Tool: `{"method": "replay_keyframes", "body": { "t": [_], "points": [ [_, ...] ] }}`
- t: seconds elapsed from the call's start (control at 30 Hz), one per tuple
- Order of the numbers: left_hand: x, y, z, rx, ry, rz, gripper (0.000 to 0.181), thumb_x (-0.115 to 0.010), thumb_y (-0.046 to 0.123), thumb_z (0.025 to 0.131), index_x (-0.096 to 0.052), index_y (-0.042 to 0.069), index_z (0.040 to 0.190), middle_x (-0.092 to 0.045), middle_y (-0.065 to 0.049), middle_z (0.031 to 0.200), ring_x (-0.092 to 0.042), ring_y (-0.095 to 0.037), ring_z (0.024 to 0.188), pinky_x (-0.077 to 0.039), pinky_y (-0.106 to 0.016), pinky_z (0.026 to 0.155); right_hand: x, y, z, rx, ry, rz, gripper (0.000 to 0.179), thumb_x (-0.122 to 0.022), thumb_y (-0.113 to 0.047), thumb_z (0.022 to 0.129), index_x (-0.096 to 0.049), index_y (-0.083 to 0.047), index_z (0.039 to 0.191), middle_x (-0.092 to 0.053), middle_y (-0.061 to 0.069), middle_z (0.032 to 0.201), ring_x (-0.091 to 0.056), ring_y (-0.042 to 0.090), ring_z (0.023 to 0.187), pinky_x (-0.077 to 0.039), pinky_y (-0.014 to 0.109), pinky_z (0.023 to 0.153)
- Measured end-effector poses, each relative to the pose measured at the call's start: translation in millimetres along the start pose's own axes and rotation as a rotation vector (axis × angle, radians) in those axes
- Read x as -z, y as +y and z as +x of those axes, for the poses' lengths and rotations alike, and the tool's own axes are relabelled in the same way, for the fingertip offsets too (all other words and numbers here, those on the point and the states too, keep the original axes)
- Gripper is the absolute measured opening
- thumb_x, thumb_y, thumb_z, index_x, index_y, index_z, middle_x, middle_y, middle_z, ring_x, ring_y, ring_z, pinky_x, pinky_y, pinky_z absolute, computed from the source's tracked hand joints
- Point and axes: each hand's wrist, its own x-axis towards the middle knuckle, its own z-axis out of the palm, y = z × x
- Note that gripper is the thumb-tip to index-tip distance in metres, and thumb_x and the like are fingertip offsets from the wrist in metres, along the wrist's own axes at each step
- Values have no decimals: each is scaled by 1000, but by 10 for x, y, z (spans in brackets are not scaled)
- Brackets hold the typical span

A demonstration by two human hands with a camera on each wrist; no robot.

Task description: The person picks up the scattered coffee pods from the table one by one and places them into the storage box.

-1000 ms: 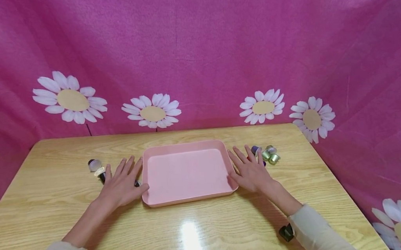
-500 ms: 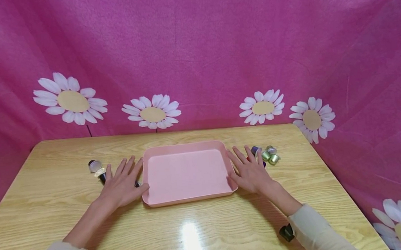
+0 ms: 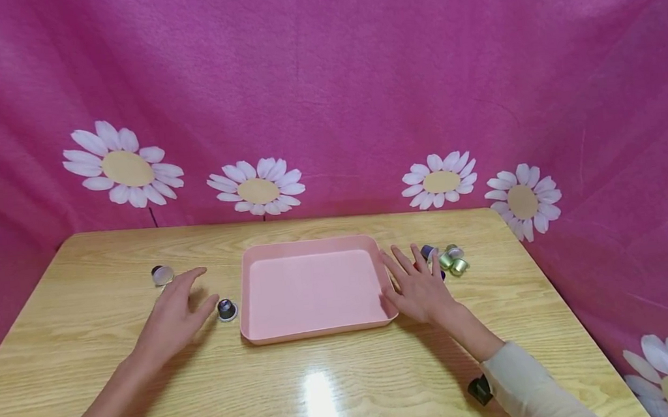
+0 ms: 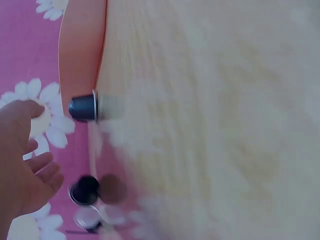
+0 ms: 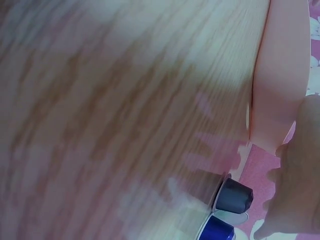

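Note:
A shallow pink tray lies on the wooden table between my hands. My left hand hovers left of it, fingers loosely bent and apart, holding nothing. Close to its thumb stands a dark coffee capsule, which the left wrist view also shows. Beyond that hand lies another capsule with a pale lid; a black capsule appears in the left wrist view. My right hand is spread at the tray's right side, its thumb at the rim. Past its fingers sit green capsules and a blue capsule; a red one is mostly hidden.
A pink curtain printed with daisies hangs behind and beside the table. Light reflects off the tabletop in front of the tray. The right wrist view shows a dark capsule and a blue capsule near the tray's wall.
My left hand has left the tray's left side and moved left, its fingers bending, which uncovers the dark capsule beside the tray. My right hand has stayed in place.

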Motion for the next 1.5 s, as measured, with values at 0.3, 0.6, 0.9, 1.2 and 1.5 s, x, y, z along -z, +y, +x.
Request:
{"method": "replay_keyframes", "body": {
  "t": [0.3, 0.6, 0.9, 1.2, 1.5],
  "points": [
    [169, -301, -160, 102, 183, -91, 35, -70, 7, 92, -58, -8, 122, -61, -27, 118, -64, -41, 103, -53, -27, 84, -11, -10, -5, -19, -9, 16, 66, -45, -48, 101, -32, -18, 158, -28, 12, 162, -15, 47, 147, -3, 74, 108],
    [284, -563, -111, 237, 253, -174, 37, -69, 14, 94, -59, -10, 121, -65, -31, 111, -45, 21, 83, -41, -2, 72, -6, 0, -6, -24, -23, 10, 67, -45, -48, 101, -31, -17, 158, -27, 12, 162, -15, 47, 147, -3, 74, 108],
    [301, -706, -11, 328, 257, -174, 41, -69, 21, 95, -61, -9, 122, -66, -30, 112, -44, 24, 78, -38, -4, 71, -12, 0, -9, -25, -3, 9, 66, -46, -47, 100, -32, -18, 158, -29, 13, 161, -16, 47, 146, -3, 74, 108],
    [276, -796, 55, 330, 208, -198, 48, -70, 25, 94, -59, -10, 126, -64, -30, 117, -44, 24, 80, -40, -4, 71, -16, -17, -17, -32, -1, -9, 66, -45, -48, 100, -33, -18, 158, -30, 13, 161, -17, 47, 146, -4, 73, 109],
    [301, -807, 111, 339, 177, -173, 54, -69, 31, 94, -56, -10, 127, -63, -30, 120, -43, 20, 83, -39, -4, 72, -20, -27, -16, -27, 13, -2, 64, -44, -46, 101, -33, -19, 158, -30, 12, 161, -17, 48, 146, -2, 73, 109]
  ]
}}
